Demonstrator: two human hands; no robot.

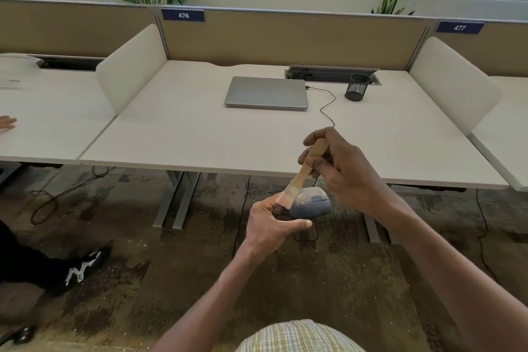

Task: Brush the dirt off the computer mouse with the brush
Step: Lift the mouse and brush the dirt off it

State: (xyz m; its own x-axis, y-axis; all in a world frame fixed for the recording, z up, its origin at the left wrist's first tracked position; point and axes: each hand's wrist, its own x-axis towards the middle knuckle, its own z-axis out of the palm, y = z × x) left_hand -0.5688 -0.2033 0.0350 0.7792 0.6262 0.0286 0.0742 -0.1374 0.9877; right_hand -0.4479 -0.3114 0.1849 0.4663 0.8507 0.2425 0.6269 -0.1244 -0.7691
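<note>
Before desk [200, 140], mouse [311, 204] in left hand [271, 223]

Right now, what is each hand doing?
Left hand: holding the mouse.
Right hand: gripping the brush.

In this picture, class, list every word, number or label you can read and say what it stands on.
"476" on the blue label atop the left end of the desk partition.
"477" on the blue label on the partition to the right.
Nothing readable shows on the laptop, mouse or brush.
</note>
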